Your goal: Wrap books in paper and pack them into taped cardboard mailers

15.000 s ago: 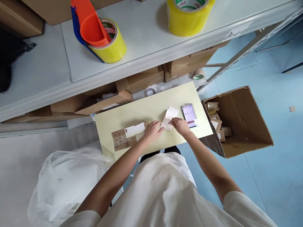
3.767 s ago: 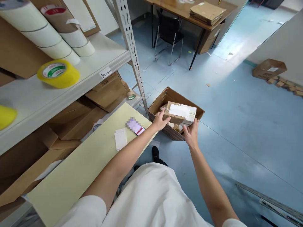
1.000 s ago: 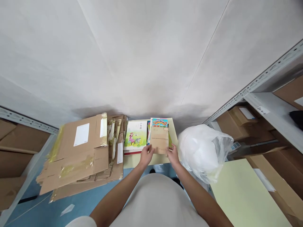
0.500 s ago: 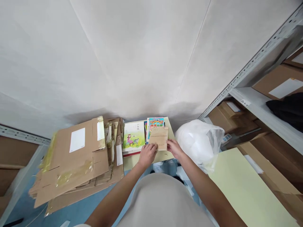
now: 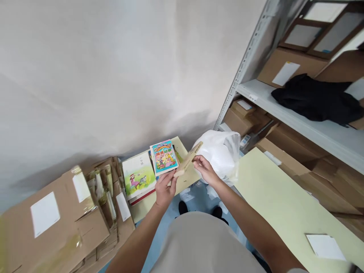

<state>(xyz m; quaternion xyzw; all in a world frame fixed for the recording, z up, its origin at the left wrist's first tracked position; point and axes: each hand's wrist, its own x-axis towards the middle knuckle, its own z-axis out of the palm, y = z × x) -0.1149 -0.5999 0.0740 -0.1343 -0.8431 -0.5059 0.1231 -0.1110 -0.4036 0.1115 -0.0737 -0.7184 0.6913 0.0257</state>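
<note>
A thin tan kraft-paper packet [image 5: 187, 160] with a line of print is tilted up between my hands, its face seen at a slant. My left hand [image 5: 165, 188] is closed at its lower left end, thumb and fingers at the corner. At the right side, my right hand [image 5: 205, 169] grips it with curled fingers, partly hidden behind the packet's edge. Just left of the packet lies a colourful storybook [image 5: 165, 156] on top of other books. Beside that, a picture book [image 5: 138, 177] with a girl on a green field rests on a pale table [image 5: 186, 182].
Flattened cardboard boxes [image 5: 68, 220] are stacked at the left. A clear bag of white material [image 5: 217, 151] stands right of the table. Farther right are a pale green tabletop [image 5: 273, 201] with a white card [image 5: 325, 246], and a metal shelf [image 5: 301, 117] holding boxes and black cloth [image 5: 315, 96].
The packet has gone from facing me flat to tilted on its edge, uncovering the colourful storybook. My view has turned right, bringing more of the shelf and the white card into sight.
</note>
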